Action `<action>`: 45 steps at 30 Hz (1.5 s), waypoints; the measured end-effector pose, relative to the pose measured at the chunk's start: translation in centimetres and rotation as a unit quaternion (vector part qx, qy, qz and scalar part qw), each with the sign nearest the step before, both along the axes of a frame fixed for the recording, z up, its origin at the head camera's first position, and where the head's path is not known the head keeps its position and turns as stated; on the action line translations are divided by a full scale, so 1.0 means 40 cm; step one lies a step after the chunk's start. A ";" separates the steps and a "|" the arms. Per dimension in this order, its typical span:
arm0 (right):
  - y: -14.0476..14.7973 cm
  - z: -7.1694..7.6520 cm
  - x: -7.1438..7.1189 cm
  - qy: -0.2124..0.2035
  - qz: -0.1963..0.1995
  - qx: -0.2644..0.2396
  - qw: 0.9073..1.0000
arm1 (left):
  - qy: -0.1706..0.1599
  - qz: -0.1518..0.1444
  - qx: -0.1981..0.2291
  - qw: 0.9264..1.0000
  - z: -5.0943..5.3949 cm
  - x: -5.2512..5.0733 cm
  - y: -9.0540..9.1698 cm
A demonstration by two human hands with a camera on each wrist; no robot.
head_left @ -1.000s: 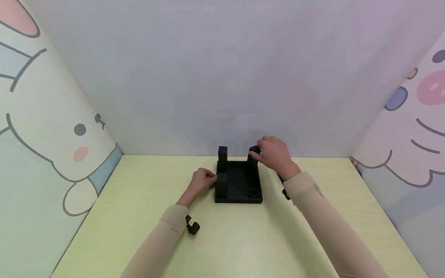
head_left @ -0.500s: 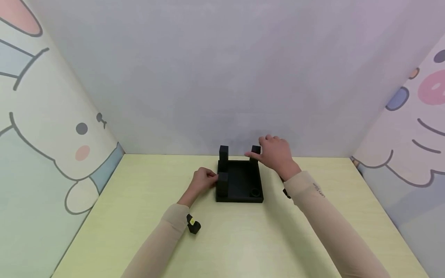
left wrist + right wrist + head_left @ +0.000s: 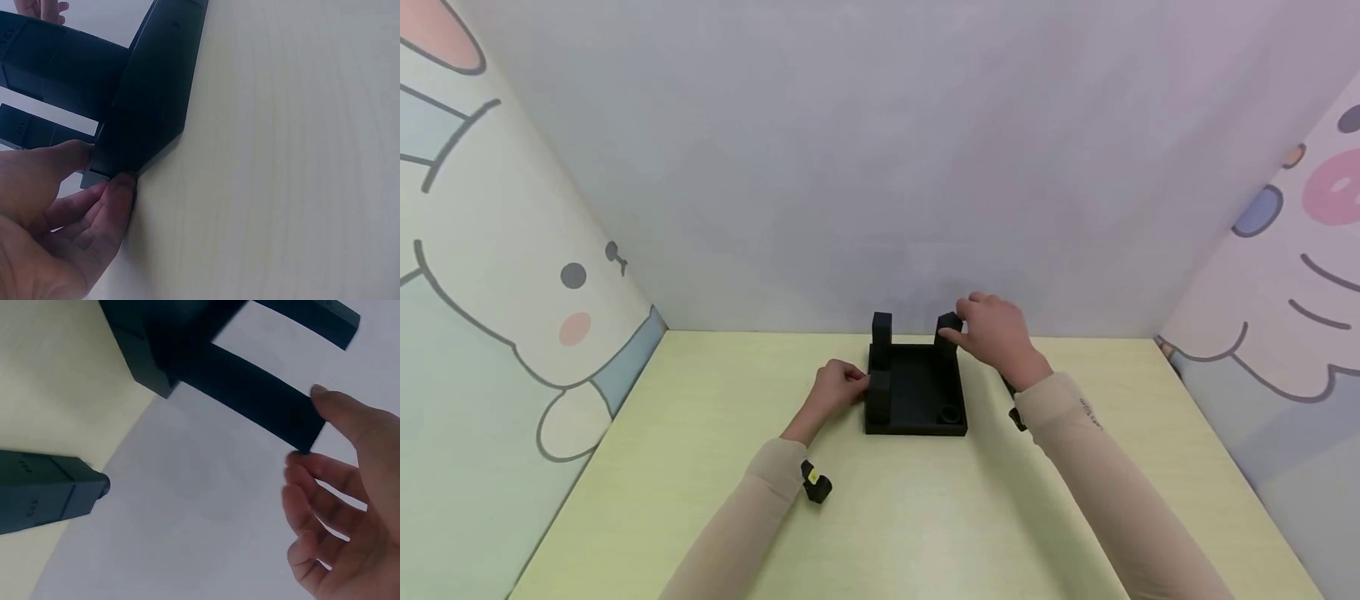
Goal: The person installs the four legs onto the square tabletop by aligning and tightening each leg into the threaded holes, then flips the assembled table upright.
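A black square tray-like base (image 3: 917, 387) with a raised rim lies on the table, three block legs standing up from it. Its front right corner has a round socket (image 3: 950, 413). My left hand (image 3: 833, 389) pinches the base's left edge between thumb and fingers; in the left wrist view, the fingertips (image 3: 122, 187) touch its lower corner. With thumb and forefinger, my right hand (image 3: 996, 335) holds the top of the back right leg (image 3: 946, 337). That leg (image 3: 256, 400) sits slightly turned relative to the base. The right hand's other fingers are loosely bent.
One loose black leg (image 3: 44, 492) with a round peg at its end lies on the table right of the base; my right forearm mostly hides it in the head view. Behind the base rises a pale wall (image 3: 880, 167). Cartoon-printed panels (image 3: 497, 250) flank the table.
Half a second ago my right thumb and fingers were spread off the leg, which stood square. Now they grip it again and the leg is turned. My left hand stays on the base.
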State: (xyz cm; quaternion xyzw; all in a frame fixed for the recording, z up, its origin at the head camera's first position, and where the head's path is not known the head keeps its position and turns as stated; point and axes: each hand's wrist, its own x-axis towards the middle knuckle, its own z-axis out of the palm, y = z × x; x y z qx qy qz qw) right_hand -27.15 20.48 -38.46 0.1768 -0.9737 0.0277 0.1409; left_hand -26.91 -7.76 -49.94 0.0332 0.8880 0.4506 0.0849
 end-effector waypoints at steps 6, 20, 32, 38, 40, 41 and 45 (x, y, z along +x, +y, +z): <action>-0.005 -0.008 -0.005 -0.012 -0.017 -0.013 1.000 | 0.002 -0.003 0.000 1.000 0.005 0.001 0.000; -0.006 -0.004 -0.014 -0.033 -0.007 -0.025 0.999 | -0.002 -0.002 0.001 1.000 -0.001 0.000 -0.003; -0.023 -0.021 -0.037 -0.055 -0.078 -0.037 0.995 | -0.013 -0.005 0.009 1.000 0.009 0.001 0.003; -0.003 0.000 -0.025 -0.085 -0.078 -0.034 0.993 | -0.009 -0.005 0.004 1.000 0.006 0.001 0.001; 0.004 0.006 -0.022 -0.082 -0.064 -0.029 0.994 | -0.009 -0.003 0.004 1.000 0.005 0.000 0.000; 0.006 0.009 -0.021 -0.079 -0.057 -0.024 0.995 | -0.010 -0.003 0.006 1.000 0.004 -0.001 -0.001; 0.010 0.012 -0.017 -0.063 -0.029 -0.010 0.998 | -0.013 -0.001 0.005 1.000 0.005 -0.001 0.000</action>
